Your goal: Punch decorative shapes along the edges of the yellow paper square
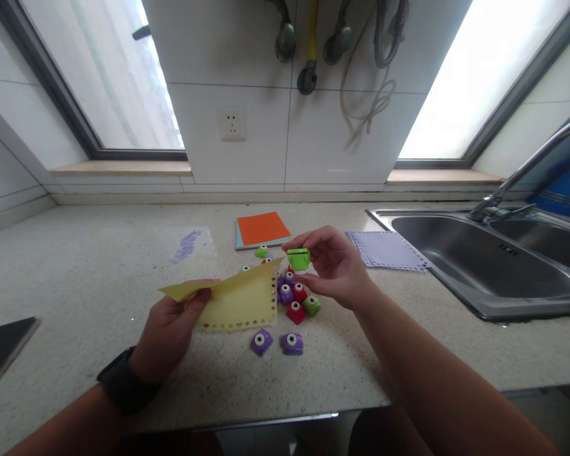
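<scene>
My left hand [175,323] pinches a sheet of yellow paper [242,297] by its left part, and the sheet bends upward there. Small punched shapes run along the paper's right and bottom edges. Between the thumb and fingers of my right hand [335,269] is a green craft punch [298,259], just right of the paper's upper right corner and apart from it. Beneath and beside the sheet lie several purple, red and green punches, among them a red punch [296,312] and a green one [312,305]. Nearer me sit two purple punches [262,341], side by side.
Orange paper [263,228] tops a stack at the back. Lilac sheets with punched edges [384,249] lie right, beside the steel sink [475,310]. Purple paper bits [187,246] are heaped on the left. A dark flat object [4,348] rests at the far left.
</scene>
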The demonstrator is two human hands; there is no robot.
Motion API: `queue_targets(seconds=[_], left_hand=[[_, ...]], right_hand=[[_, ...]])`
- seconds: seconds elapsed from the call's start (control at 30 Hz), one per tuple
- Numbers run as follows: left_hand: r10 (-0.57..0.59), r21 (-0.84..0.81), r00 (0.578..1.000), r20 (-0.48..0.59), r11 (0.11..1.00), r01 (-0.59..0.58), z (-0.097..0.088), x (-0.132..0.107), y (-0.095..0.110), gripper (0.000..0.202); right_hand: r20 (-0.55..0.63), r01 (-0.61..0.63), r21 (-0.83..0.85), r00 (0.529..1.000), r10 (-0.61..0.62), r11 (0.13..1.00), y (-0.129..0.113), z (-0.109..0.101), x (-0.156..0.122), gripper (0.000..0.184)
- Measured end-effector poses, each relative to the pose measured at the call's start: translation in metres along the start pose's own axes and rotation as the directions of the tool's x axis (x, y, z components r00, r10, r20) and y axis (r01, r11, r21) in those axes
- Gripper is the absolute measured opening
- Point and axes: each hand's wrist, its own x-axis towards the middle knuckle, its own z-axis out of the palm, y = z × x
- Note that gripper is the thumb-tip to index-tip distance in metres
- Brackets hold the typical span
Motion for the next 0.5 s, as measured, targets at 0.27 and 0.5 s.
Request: queue_targets(seconds=[0.27, 0.5], left_hand=[[0.097, 0.113, 0.995, 0.004, 0.989, -0.097, -0.0018, -0.0007, 0.005, 0.041], [0.085, 0.114, 0.996, -0.007, 0.99, -0.084, -0.0017, -0.0023, 0.0067, 0.043]], right_hand=[[0.034, 0.007, -0.014, 0.999, -0.006, 1.0, -0.0008, -0.0004, -0.0005, 0.051], [0.017, -0.019, -0.072, 1.0, 0.02, 0.997, -0.0021, 0.0002, -0.0003, 0.047]])
